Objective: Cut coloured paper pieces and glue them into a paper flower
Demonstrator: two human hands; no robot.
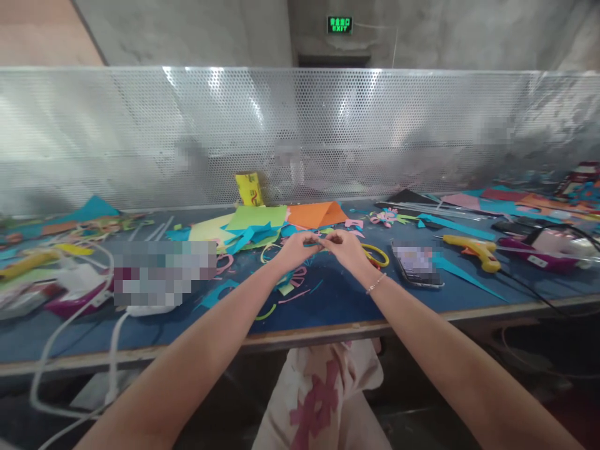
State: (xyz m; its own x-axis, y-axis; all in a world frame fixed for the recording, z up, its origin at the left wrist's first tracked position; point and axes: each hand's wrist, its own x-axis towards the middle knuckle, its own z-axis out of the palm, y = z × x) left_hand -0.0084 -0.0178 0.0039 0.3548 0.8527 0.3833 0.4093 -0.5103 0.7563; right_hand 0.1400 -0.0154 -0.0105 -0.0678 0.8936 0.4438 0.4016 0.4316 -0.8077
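My left hand [300, 248] and my right hand [343, 247] meet above the middle of the blue table, fingertips pinched together. Whatever sits between the fingers is too small to make out. Beneath them lie cut paper strips and curls [299, 275] in pink, green and blue. Scissors with a yellow handle [377, 255] rest just right of my right hand, partly hidden by it. Behind the hands are sheets of green paper [257, 217] and orange paper [316, 214]. A pink strip [224, 265] curls on the table left of my left wrist.
On the right are a phone [419, 264], a pointed blue paper strip [469, 278] and a yellow glue gun [473, 249] with a black cord. White cables [114, 356] hang over the left front edge. A perforated metal screen [300, 134] stands along the back, a yellow packet [249, 189] before it.
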